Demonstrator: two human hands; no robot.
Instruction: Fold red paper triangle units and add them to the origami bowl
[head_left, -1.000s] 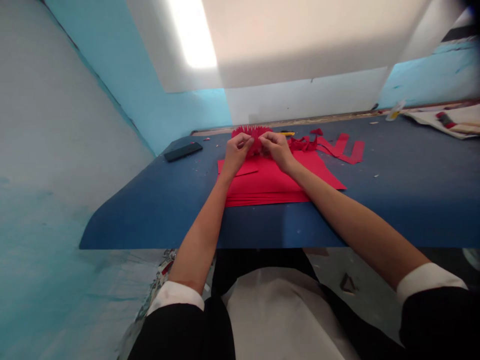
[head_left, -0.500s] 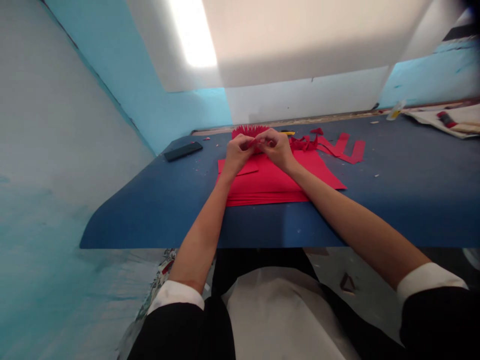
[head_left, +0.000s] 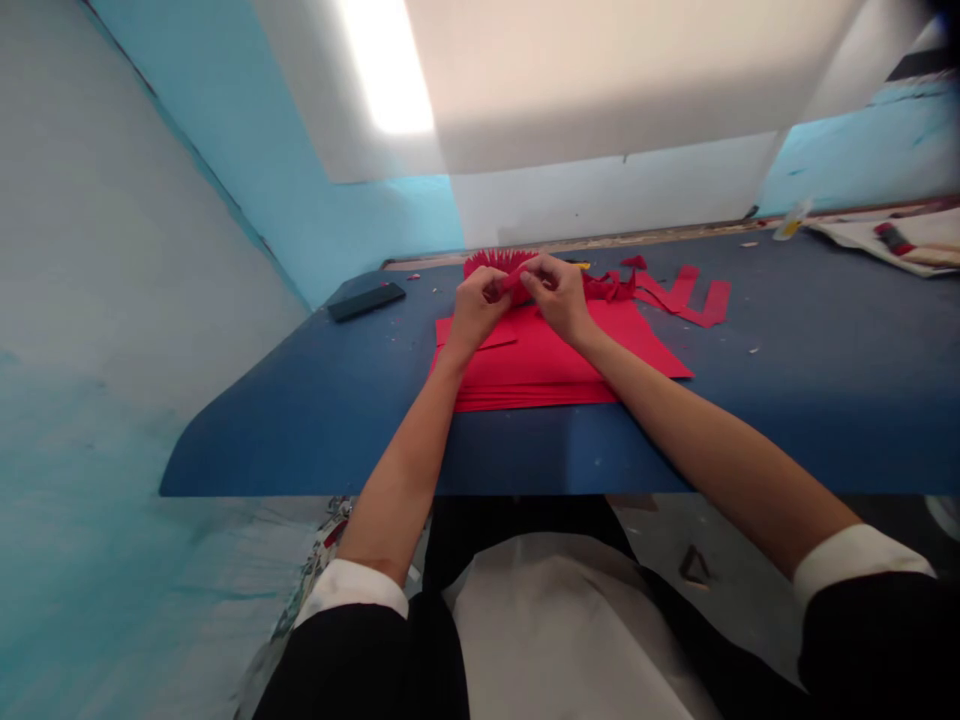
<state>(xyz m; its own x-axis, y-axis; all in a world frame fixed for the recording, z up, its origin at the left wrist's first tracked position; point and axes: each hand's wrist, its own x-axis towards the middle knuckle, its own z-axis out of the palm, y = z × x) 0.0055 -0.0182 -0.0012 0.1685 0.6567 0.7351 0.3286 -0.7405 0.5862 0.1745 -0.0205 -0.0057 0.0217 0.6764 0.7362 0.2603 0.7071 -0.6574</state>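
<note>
My left hand [head_left: 478, 303] pinches one end of a small strip of red paper [head_left: 514, 281]. At its other end, my right hand [head_left: 559, 295] grips the same piece between thumb and fingers. Both hands hover over a stack of red paper sheets [head_left: 555, 355] on the blue table. A smaller red paper piece [head_left: 495, 338] lies on the stack under my left wrist. Just behind my hands stands a spiky red folded-paper piece [head_left: 499, 262], its lower part hidden by them.
Folded red bits [head_left: 611, 288] and loose red strips [head_left: 681, 292] lie right of the stack. A dark flat phone-like object [head_left: 367, 302] rests at left. At the back right are a small clear bottle [head_left: 793, 220] and a pale cloth or paper [head_left: 862, 240]. The wall borders the blue table [head_left: 300, 420].
My right hand has lifted and turned slightly, so more of the red paper strip shows between my fingers. My left hand has hardly moved.
</note>
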